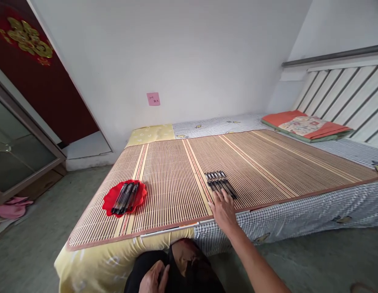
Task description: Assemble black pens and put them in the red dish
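Several dark pens with clear barrels (220,181) lie side by side in a row on the slatted bamboo mat (167,175). My right hand (224,209) reaches over their near ends, fingers stretched out and touching them, not wrapped round any. To the left, a red scalloped plate (108,199) holds more pens (125,198), bunched together and pointing roughly the same way. My left hand (154,278) rests on my lap with its fingers curled in, and nothing shows in it.
The mat covers a bed with a yellow and checked sheet (204,122). A folded orange and green cloth (306,125) lies at the far right by the white slatted headboard (350,93). A pink note (153,99) is on the wall. Pink slippers (12,209) sit at lower left.
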Demonstrator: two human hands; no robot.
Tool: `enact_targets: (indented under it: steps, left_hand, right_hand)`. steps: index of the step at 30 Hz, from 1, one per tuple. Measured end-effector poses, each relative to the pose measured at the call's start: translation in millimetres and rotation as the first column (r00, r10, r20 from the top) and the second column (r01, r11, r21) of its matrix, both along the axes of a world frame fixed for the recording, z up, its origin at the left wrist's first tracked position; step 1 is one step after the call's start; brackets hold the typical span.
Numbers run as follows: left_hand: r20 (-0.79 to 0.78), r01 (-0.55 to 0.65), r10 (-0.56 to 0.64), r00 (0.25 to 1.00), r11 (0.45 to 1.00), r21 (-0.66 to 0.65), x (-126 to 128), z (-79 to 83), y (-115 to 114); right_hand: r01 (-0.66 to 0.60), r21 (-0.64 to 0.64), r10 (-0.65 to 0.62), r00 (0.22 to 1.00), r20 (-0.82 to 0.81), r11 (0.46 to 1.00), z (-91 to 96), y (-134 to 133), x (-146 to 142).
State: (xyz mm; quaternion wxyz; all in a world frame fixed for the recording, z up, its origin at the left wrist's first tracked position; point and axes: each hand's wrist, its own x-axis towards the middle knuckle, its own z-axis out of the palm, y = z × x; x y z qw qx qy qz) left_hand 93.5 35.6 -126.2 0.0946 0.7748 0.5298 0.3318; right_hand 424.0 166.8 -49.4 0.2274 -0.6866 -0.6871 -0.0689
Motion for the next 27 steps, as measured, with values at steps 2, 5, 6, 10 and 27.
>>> enact_targets:
  steps: [2,5,6,10,27]
  left_hand:
    - [-0.014,0.002,-0.002,1.000,1.000,-0.023,-2.3,-3.5,-0.6]
    - [-0.031,0.005,-0.005,1.000,1.000,-0.027,-4.6,-8.2,-0.7]
    - [-0.032,0.008,-0.009,0.999,1.000,-0.027,-4.9,-9.1,-0.7]
    - [-0.028,0.021,-0.021,0.999,1.000,-0.017,-4.5,-9.6,-0.8]
    - [-0.016,0.014,-0.014,1.000,0.999,0.042,2.6,0.2,-1.2]
  right_hand:
    - [-0.006,-0.004,0.006,1.000,0.007,1.000,-2.5,1.5,-7.7]
    - [-0.055,0.020,0.055,0.998,-0.019,0.998,-4.5,0.8,-21.7]
    - [-0.076,0.034,0.077,0.997,-0.032,0.997,-4.7,0.5,-25.5]
    - [-0.065,0.088,0.069,0.997,-0.046,0.994,-4.1,3.7,-28.5]
    - [0.052,0.045,-0.050,0.998,-0.031,0.998,-6.9,12.1,-20.2]
